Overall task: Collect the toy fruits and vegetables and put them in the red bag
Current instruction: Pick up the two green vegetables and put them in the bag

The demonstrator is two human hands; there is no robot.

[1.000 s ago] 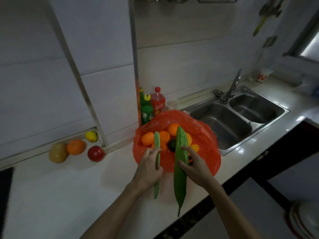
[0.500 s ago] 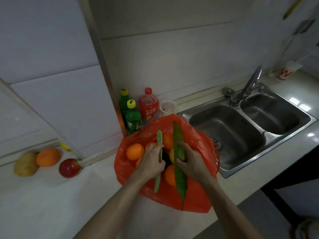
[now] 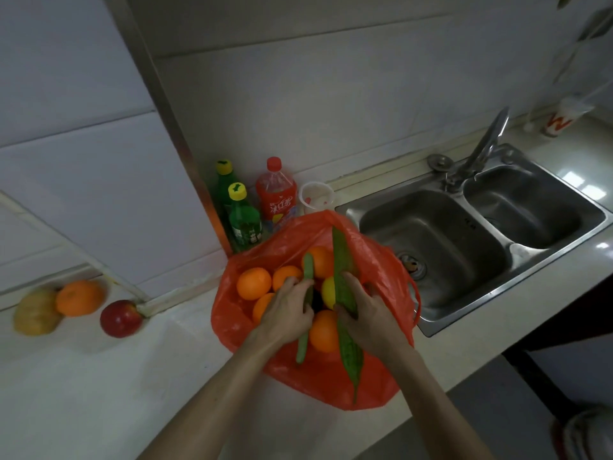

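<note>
Kitchen counter (image 3: 116, 376): left hand (image 3: 287, 310) curled round slim green pod (image 3: 302, 346), right hand (image 3: 368, 313) gripping long gourd (image 3: 353, 356); red bag (image 3: 331, 386) beneath both.

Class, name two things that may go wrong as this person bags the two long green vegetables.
1. The slim green vegetable and bumpy gourd lie atop the oranges, reaching toward the red bag's near edge; released now, they might slide out.
2. The apple, loose orange and yellowish fruit by the wall may be forgotten.
</note>
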